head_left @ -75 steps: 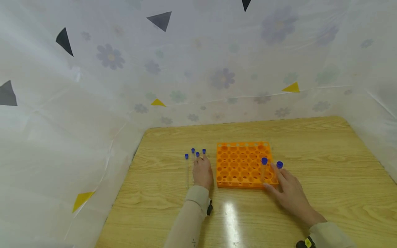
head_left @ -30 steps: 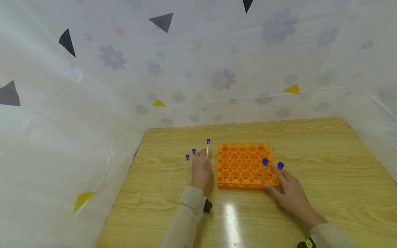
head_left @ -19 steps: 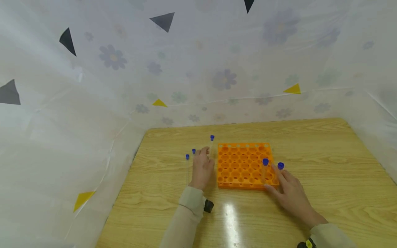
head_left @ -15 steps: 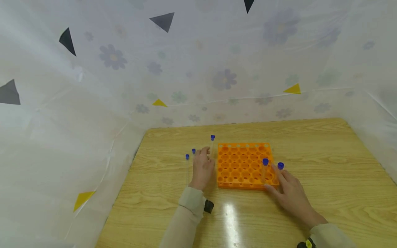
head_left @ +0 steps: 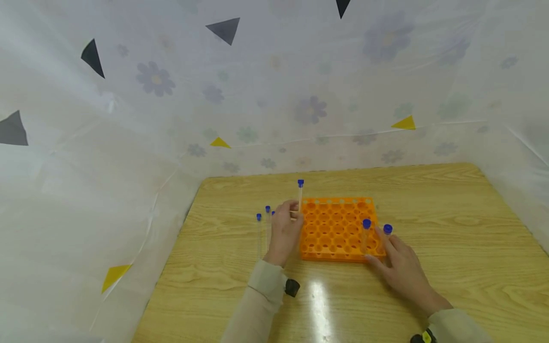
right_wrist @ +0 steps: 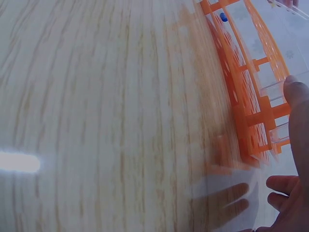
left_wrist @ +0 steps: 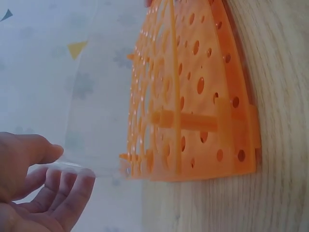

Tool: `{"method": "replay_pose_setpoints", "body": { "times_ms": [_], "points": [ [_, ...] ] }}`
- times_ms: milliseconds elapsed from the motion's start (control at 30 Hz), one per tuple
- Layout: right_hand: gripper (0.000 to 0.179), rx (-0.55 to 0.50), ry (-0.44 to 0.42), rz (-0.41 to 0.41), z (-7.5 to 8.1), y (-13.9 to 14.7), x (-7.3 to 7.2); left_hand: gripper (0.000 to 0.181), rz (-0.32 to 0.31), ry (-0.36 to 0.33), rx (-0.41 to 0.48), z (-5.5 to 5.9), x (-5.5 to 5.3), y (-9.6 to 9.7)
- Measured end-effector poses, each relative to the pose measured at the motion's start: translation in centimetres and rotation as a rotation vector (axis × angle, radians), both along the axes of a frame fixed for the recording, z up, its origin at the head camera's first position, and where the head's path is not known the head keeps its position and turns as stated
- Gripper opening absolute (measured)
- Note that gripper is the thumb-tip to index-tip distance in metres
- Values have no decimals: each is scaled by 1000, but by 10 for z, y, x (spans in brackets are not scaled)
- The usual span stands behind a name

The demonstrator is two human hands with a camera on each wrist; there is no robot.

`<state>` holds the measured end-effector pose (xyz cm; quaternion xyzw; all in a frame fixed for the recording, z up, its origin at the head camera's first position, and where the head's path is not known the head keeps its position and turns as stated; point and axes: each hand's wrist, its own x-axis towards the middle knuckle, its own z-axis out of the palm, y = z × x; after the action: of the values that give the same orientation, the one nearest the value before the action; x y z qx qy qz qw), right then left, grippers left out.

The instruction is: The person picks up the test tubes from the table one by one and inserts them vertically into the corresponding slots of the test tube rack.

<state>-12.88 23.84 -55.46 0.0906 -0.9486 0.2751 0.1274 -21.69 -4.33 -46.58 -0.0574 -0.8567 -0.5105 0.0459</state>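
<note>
My left hand (head_left: 285, 233) pinches a clear test tube (head_left: 300, 197) with a blue cap between thumb and fingers. Held upright, the tube is at the left edge of the orange test tube rack (head_left: 330, 258). In the left wrist view the lower end of this tube (left_wrist: 104, 166) meets the rack's corner holes. My right hand (head_left: 405, 269) holds the rack's near right corner, thumb on the front side and fingers by the right end. Beside those fingers, two blue-capped tubes stand in the rack, one with its cap (head_left: 366, 223) inward and the other cap (head_left: 388, 229) at the end.
Left of the rack, several blue-capped tubes lie on the wooden table (head_left: 206, 286), among them an outer tube (head_left: 259, 238); my left hand partly covers the others. A white flowered curtain (head_left: 257, 95) surrounds the table at the back and sides.
My left hand has picked up a tube from the group on the table, turned it upright and moved it right to the rack's left edge. The right hand stays in place.
</note>
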Motion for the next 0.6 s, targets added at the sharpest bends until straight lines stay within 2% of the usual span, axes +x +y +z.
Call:
{"method": "replay_pose_setpoints", "body": {
  "times_ms": [133, 400, 600],
  "points": [
    [78, 1, -6, 1, 1, -1, 1, 30, -36, 10, 70, 0, 3, 3],
    [78, 5, -32, -5, 2, -1, 1, 26, -86, 64, 101, 5, 10, 9],
    [78, 1, -21, -2, 2, -1, 1, 27, -148, 29, 133, 4, 16, 15]
  ]
}}
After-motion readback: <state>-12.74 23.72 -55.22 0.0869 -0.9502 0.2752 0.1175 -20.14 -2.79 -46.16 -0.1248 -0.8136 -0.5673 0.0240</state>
